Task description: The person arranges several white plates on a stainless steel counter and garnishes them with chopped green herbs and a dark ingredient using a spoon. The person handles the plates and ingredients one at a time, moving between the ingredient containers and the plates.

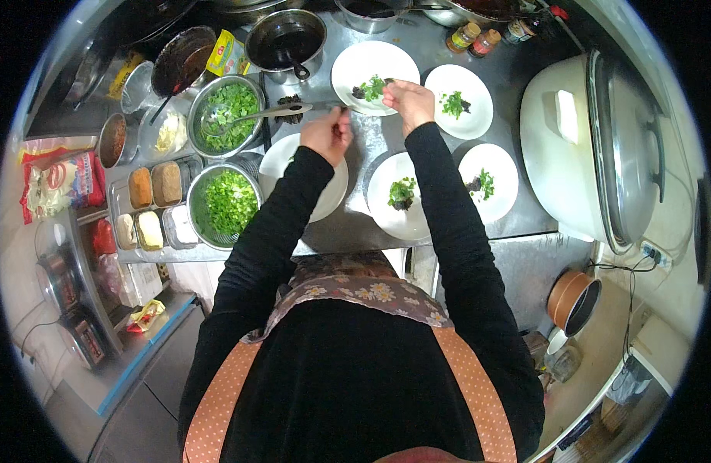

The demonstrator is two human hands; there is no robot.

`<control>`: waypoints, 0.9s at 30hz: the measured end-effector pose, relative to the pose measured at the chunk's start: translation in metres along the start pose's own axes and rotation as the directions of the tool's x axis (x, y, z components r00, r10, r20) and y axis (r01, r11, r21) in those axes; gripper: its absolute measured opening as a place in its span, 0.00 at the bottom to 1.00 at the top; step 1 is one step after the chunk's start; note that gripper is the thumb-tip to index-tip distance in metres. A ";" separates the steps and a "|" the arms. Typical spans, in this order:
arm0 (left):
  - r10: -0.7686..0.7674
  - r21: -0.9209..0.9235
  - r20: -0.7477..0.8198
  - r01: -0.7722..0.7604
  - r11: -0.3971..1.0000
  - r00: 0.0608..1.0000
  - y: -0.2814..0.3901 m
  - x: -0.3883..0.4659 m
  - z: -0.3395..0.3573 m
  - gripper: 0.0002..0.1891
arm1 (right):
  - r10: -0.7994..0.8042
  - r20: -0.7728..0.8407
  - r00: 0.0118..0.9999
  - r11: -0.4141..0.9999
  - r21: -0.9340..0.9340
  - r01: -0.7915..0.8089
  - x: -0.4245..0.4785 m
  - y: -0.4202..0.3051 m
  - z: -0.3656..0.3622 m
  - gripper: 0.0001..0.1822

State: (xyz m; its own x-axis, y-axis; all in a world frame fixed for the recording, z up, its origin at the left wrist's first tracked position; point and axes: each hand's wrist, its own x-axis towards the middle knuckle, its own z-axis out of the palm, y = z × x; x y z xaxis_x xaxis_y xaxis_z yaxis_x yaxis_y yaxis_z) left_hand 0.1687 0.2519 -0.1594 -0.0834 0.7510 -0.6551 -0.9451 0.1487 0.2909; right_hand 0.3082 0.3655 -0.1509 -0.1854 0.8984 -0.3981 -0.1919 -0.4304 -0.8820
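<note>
My right hand (410,103) is at the right rim of the top white bowl (351,63), its fingertips close together beside chopped greens and a dark clump; whether it pinches anything cannot be told. My left hand (327,134), somewhat blurred with curled fingers, is above the lower left white bowl (326,197); its grip is unclear. That bowl is partly hidden by my left sleeve. Greens with dark clumps also lie in the upper right bowl (477,95), the lower right bowl (503,199) and the lower middle bowl (384,220).
Left of the bowls are a steel colander of leafy greens (239,95) with a ladle (274,111) across it, a colander of chopped scallions (231,202) and seasoning tubs (166,182). A steel pot (286,43) and spice jars (463,37) are behind. A large lidded cooker (555,156) stands right.
</note>
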 end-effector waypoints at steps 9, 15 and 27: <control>0.153 -0.257 -0.003 -0.149 0.955 0.988 0.043 0.003 -0.009 0.07 | 0.061 0.042 0.997 0.982 -0.181 -0.052 -0.026 -0.020 -0.015 0.09; 0.150 -0.044 0.005 -0.149 0.988 0.989 0.030 -0.033 -0.037 0.11 | -0.007 0.107 0.994 0.864 -0.500 0.060 -0.070 -0.025 -0.026 0.16; 0.247 0.249 -0.236 -0.187 0.950 0.940 -0.043 -0.253 -0.116 0.14 | -0.061 0.910 0.410 0.604 -0.294 0.741 -0.164 0.055 0.126 0.08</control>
State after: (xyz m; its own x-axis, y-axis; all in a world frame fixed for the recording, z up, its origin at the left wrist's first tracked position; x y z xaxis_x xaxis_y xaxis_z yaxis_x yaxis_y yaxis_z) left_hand 0.1935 -0.0190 -0.0866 -0.3860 0.5909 -0.7084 -0.8040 0.1610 0.5724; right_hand 0.2065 0.1839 -0.1023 -0.9412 0.3159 0.1201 0.0295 0.4309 -0.9019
